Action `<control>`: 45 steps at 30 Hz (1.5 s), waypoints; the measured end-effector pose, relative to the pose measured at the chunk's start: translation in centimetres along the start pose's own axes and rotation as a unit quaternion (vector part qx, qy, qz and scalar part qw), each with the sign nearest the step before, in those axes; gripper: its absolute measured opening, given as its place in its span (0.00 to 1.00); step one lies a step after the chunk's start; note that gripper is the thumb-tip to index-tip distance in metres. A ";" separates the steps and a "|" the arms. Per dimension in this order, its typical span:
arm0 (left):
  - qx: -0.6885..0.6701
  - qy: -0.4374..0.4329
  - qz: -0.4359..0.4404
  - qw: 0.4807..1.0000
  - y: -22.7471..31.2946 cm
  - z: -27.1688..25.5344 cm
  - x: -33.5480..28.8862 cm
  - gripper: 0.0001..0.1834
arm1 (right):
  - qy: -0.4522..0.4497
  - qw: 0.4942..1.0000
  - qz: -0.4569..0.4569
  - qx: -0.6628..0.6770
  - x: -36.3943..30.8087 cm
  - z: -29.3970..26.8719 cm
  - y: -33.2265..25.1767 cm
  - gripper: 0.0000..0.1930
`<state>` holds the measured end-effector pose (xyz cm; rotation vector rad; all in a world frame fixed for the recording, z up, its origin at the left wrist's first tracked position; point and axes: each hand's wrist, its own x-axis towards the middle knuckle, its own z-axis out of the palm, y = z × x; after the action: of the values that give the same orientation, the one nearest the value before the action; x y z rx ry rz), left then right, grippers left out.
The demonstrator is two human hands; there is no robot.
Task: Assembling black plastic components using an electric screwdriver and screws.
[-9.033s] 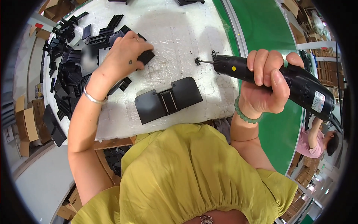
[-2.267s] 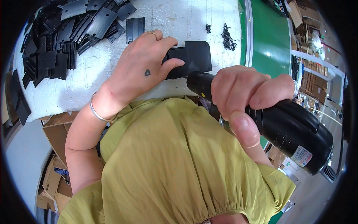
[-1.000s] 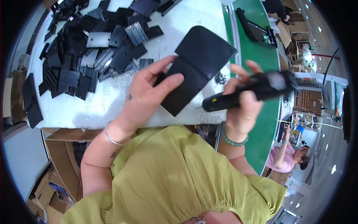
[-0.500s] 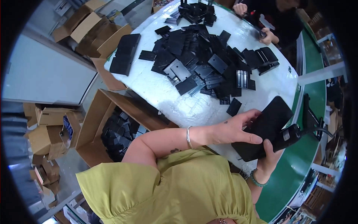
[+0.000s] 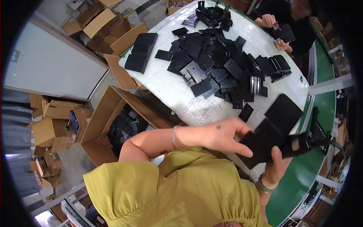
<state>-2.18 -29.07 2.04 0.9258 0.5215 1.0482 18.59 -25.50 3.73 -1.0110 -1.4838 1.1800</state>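
A long black plastic panel [image 5: 283, 109], made up of two rectangular sections, is held in front of me at the near right of the table. My left hand [image 5: 226, 135] grips its left edge, with thumb on top and fingers mostly hidden beneath. A black cylindrical corded tool [image 5: 297, 145], perhaps an electric screwdriver, lies across my right hand [image 5: 276, 166]. That hand's thumb points up beside the panel, while its other fingers are hidden behind the tool and panel. Just left of the panel, a small black plate [image 5: 246, 112] rests on the table.
A pile of black plastic plates [image 5: 206, 56] covers the middle of the white-covered table [image 5: 166, 89]. Another long black panel [image 5: 141, 52] lies at its left edge. An open carton [image 5: 99, 126] with black pieces stands left. Across the table, a co-worker's hands hold a black plate [image 5: 286, 33].
My left hand has shifted slightly left along the panel's edge, and the tool has moved a little right. The co-worker's black plate now shows. The whole view has shifted slightly.
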 end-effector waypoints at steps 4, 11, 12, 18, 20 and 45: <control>0.104 0.294 0.129 0.941 3.2 -4.3 -3.5 0.09 | -0.086 0.991 0.053 0.085 1.0 1.9 -1.9 0.30; 0.053 0.650 0.222 0.725 7.8 -17.6 -17.3 0.13 | -0.121 0.938 0.010 0.324 0.2 -0.3 -3.8 0.21; 0.021 0.660 0.162 0.733 7.9 -18.0 -17.1 0.14 | -0.186 0.914 -0.019 0.360 0.4 -0.5 -4.5 0.20; 0.023 0.613 0.197 0.765 4.8 -24.3 -23.4 0.13 | -0.449 0.737 -0.137 0.486 3.0 1.5 -8.8 0.05; -0.014 0.603 0.215 0.768 4.7 -25.0 -26.0 0.16 | -0.419 0.746 -0.177 0.487 2.8 1.8 -9.5 0.03; 0.776 0.121 0.143 0.602 3.5 -13.2 21.0 0.35 | -0.009 0.938 -0.250 0.241 0.2 -8.4 -4.6 0.19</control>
<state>-4.70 -4.38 -0.93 2.4837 1.6820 0.8034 26.57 -24.54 9.00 -0.2646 -1.2677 1.0930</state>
